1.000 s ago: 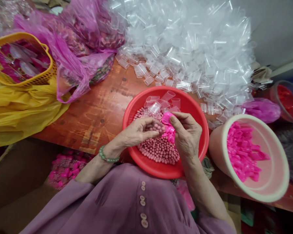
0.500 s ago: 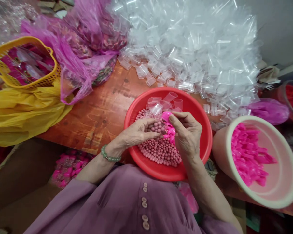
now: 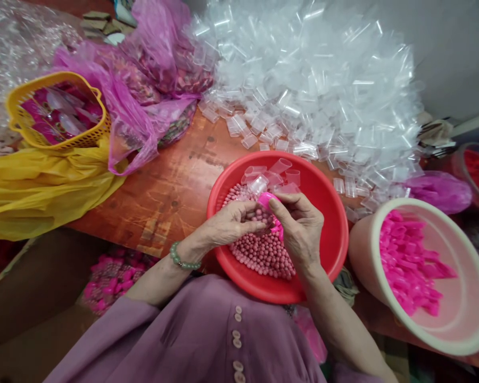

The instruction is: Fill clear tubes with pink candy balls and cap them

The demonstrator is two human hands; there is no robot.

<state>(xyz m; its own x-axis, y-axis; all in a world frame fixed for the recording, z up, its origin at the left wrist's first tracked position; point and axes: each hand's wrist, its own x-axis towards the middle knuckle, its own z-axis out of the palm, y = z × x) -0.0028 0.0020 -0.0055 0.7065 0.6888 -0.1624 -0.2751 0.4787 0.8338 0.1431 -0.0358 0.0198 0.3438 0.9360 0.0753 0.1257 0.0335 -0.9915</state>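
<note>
My left hand (image 3: 233, 223), with a green bead bracelet (image 3: 179, 258) at its wrist, is curled over a red basin (image 3: 217, 213). Between its thumb and fingers is what looks like a clear tube with pink beads, partly hidden. My right hand (image 3: 303, 229) pinches a bright pink plastic cap (image 3: 266, 199) between thumb and fingers, close to the left fingertips. Below the hands lie many dusky pink beads (image 3: 259, 255). Several clear plastic tubes (image 3: 280, 166) rest at the basin's far side. More bright pink pieces show in part behind the right fingers.
A large heap of clear tubes (image 3: 311, 80) covers the table's far side. On the right, a pale tub (image 3: 469, 298) holds bright pink pieces (image 3: 407, 260). A yellow basket (image 3: 59, 143), yellow bag (image 3: 48, 186) and purple bags (image 3: 130, 127) are at left.
The right hand has shifted slightly left, bringing the pink cap nearer the left hand and turning it. The whole view has moved a little.
</note>
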